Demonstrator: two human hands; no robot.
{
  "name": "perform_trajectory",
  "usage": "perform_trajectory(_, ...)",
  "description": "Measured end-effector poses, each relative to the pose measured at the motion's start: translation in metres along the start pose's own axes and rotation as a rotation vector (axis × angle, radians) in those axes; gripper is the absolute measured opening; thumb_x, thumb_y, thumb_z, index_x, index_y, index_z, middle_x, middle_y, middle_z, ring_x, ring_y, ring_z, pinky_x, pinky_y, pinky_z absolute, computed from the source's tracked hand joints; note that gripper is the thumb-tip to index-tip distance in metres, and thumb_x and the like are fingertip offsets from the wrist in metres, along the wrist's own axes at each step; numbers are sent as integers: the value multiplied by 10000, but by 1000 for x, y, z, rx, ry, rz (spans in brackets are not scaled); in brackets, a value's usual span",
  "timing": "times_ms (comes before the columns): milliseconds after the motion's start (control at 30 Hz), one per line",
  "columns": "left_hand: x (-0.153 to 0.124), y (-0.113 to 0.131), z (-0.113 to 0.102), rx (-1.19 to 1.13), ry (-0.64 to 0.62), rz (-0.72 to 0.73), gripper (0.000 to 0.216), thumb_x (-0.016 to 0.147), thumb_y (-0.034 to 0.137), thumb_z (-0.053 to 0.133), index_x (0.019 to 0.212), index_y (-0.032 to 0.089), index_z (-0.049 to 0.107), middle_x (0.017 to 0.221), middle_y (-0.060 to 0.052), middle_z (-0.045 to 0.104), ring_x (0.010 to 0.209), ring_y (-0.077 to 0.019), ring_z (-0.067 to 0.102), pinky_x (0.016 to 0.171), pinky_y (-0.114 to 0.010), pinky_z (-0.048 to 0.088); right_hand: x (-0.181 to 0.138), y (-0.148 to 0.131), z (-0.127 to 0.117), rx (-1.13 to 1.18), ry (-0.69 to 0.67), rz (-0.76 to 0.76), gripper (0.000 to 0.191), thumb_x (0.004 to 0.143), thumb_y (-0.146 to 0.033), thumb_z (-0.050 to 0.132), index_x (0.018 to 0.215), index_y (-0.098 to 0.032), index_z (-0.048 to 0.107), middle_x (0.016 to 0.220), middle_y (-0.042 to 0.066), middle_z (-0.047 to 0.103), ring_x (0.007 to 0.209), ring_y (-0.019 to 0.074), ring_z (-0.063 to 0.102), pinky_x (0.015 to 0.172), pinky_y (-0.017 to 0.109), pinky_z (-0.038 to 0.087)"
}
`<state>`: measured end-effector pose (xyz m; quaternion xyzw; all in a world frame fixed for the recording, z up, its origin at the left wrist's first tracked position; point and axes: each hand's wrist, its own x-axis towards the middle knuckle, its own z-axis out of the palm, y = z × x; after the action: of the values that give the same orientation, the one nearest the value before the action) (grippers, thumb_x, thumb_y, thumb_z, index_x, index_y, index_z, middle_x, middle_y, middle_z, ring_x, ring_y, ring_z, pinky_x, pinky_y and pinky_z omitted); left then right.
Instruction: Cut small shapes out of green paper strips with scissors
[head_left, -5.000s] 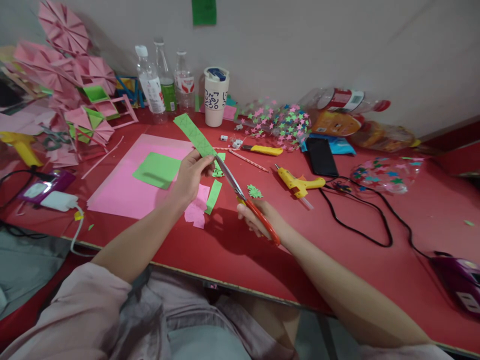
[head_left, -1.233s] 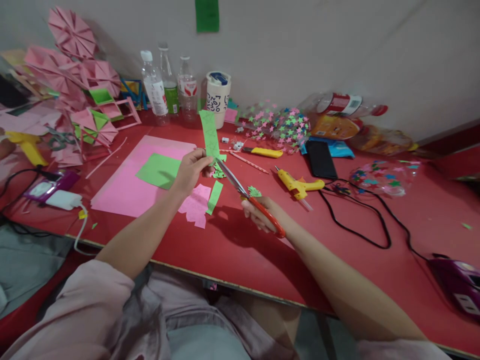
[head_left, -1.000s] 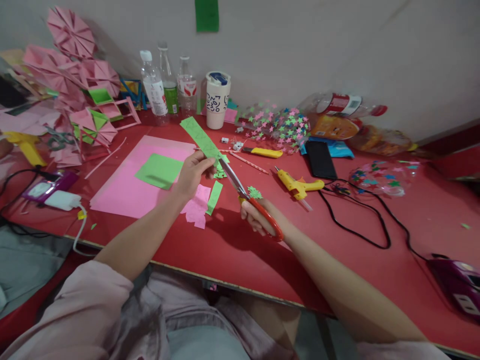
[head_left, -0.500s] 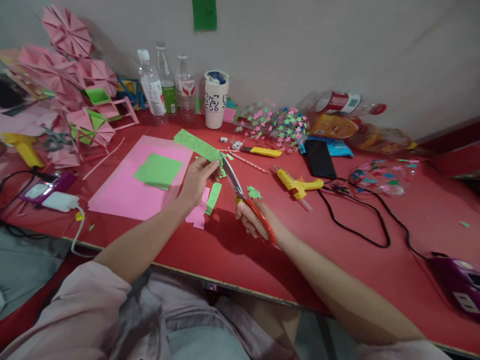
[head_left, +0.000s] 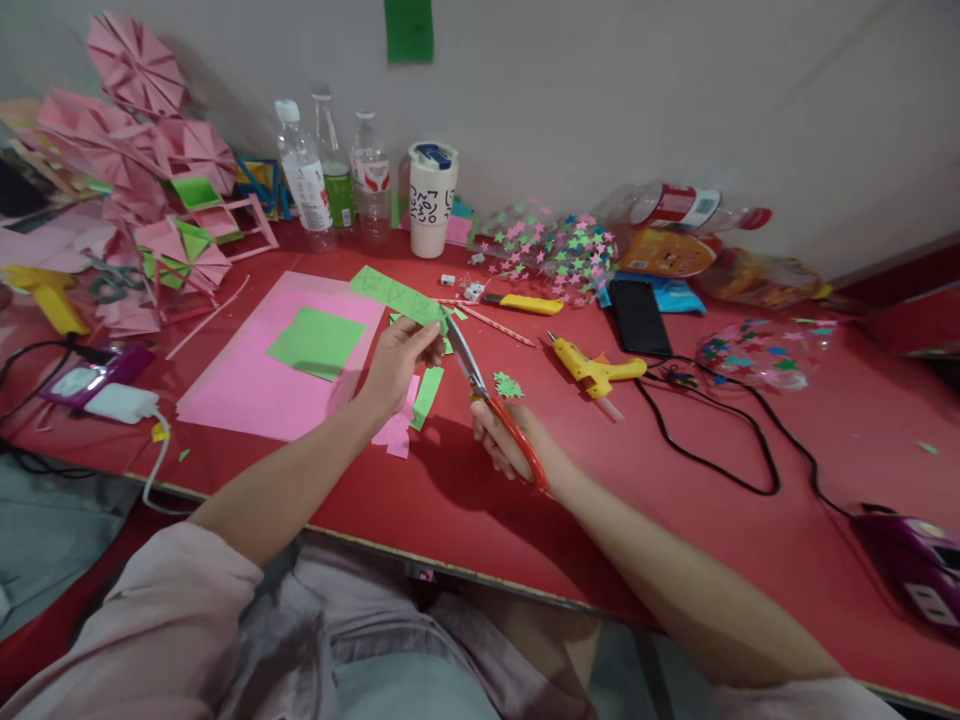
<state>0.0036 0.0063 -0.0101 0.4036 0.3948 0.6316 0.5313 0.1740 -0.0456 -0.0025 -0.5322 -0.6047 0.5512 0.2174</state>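
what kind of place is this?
Likely a paper-craft workbench: a red table against a wall, with folded pink paper models, a glue gun and cut paper stars. The right hand holds scissors to a green strip.

Matt green paper strip (head_left: 396, 296), scissors (head_left: 487, 398) with shiny metal blades and glossy orange plastic handles, smooth red tabletop (head_left: 750, 520).

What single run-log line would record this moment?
left hand: holds green strip | right hand: holds scissors, blades at strip | below: red table, paper scraps
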Motion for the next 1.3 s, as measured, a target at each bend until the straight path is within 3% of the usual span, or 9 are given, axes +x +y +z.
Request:
perform_trajectory(600,0,3,-1,11,-27,-40,173,742,252,627,648,173,506,556,40,586,480,-49,517,508,-198,412,-2,-1,0,8,17,-19,506,798,-689,428,647,-205,427,352,-88,358,267,69,343,331,207,339)
perform_trajectory(967,5,8,-9,28,-94,8,103,783,218,575,691,176,558,563,35,571,483,-47,513,506,-190,417,0,-7,-6,-23,37,25,493,782,-668,482,608,-210,421,339,-80,360,250,67,344,288,197,306)
perform_trajectory(1167,9,11,-13,5,-36,22,131,792,239,556,681,178,524,578,34,569,491,-43,504,510,-182,418,1,-7,-7,-32,15,28,487,770,-657,504,603,-209,416,324,-89,335,243,68,341,293,198,309)
perform_trajectory(1300,7,10,-10,-1,-122,-30,129,782,271,580,717,161,568,613,12,602,507,-53,533,513,-194,429,2,-4,-5,-26,52,16,480,769,-648,511,613,-203,422,340,-86,347,252,61,332,283,186,291)
